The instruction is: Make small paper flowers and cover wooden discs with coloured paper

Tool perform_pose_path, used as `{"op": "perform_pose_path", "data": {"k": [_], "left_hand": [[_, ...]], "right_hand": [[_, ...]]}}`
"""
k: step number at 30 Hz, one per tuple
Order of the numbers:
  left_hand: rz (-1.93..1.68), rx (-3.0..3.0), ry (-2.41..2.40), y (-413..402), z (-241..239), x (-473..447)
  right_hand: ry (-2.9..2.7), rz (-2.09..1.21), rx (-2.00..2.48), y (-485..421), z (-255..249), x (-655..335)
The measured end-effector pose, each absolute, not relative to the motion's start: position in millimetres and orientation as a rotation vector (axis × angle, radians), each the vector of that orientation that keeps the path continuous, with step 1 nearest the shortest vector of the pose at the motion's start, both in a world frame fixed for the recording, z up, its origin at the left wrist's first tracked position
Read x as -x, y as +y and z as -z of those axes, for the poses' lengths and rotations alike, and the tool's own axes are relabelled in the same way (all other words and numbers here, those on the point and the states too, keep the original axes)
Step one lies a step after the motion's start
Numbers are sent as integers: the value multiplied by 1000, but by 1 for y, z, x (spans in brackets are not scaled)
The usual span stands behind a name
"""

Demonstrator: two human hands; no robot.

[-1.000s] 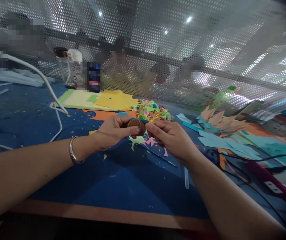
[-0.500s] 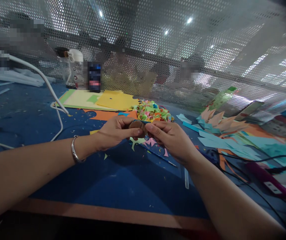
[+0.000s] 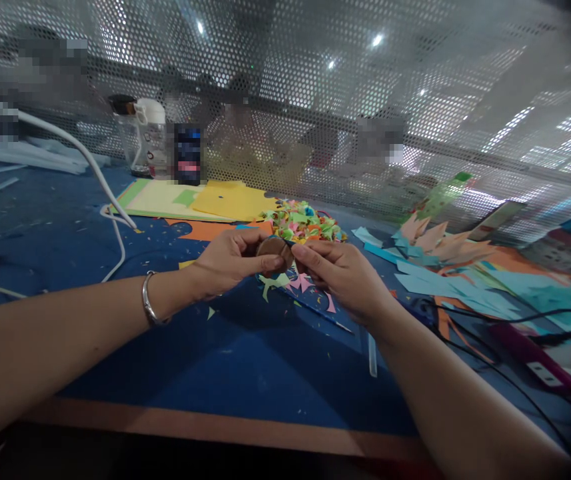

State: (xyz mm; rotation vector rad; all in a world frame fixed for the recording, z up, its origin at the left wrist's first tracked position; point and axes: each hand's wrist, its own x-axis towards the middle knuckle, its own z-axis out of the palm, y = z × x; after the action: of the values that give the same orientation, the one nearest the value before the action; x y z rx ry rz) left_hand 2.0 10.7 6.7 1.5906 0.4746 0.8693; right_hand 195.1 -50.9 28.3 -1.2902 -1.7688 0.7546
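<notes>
A small round brown paper piece [image 3: 274, 251] is pinched between both my hands above the blue table [image 3: 245, 373]. My left hand [image 3: 228, 261], with a silver bracelet [image 3: 148, 300] on its wrist, grips the piece's left side with thumb and fingers closed. My right hand [image 3: 342, 275] holds its right edge with curled fingers. Right behind the hands lies a heap of colourful folded paper bits [image 3: 305, 225]. Pink and pale green paper scraps [image 3: 292, 283] lie on the table under the hands.
Yellow, green and orange paper sheets [image 3: 200, 200] lie at the back left, near a bottle [image 3: 148, 137] and a white cable [image 3: 110, 207]. Teal and peach cut shapes [image 3: 440, 263] and black cables [image 3: 515, 327] crowd the right. A perforated screen [image 3: 315, 100] closes the back; people sit beyond it.
Both hands have stayed in place on the brown piece. It has turned slightly, so more of its round face shows now.
</notes>
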Motion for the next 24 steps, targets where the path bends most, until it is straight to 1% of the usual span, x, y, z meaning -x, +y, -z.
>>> {"op": "perform_pose_path", "data": {"k": [18,24], "left_hand": [[-848,-1550,400,10,-9,-3],[-793,-1589,409,11,-11,-2]], "right_hand": [[-1777,-738,1289,-51,-29,-196],[-1838,-693,1280,-52,-31,-196]]}}
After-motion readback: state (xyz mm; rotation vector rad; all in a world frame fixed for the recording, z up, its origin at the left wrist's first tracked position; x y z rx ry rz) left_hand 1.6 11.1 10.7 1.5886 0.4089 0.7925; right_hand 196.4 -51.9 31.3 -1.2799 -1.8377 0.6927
